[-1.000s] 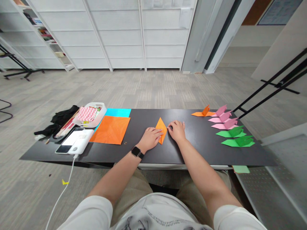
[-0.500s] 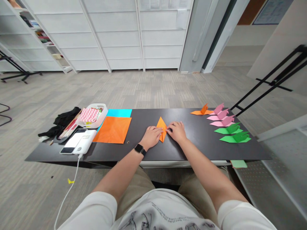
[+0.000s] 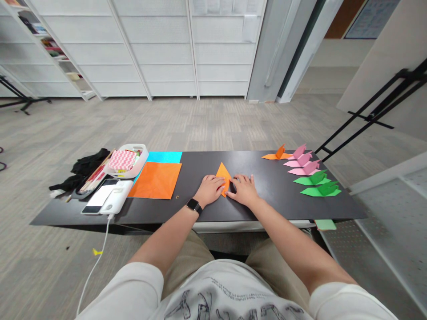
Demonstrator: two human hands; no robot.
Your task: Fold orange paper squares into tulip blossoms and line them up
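Folded orange paper [image 3: 223, 170], a slim kite shape with its point upward, lies flat at the centre of the frame on a dark table [image 3: 196, 166]. I see the left hand [image 3: 210, 190], a black watch [image 3: 192, 204] on its wrist, resting its fingers over the paper's left side; I cannot tell whether it pinches anything. From the right, the right hand [image 3: 245, 189] lies with thumb and fingers spread apart, the thumb at the paper's lower right edge. The two hands are close but separate. Left of centre I make out a flat orange sheet [image 3: 156, 180] overlapping a blue sheet [image 3: 166, 157], and farther left a white basket [image 3: 143, 162] and a phone [image 3: 100, 195]. Right of centre stand paper birds: one orange [image 3: 276, 155], three pink [image 3: 304, 168] and two green [image 3: 320, 190].
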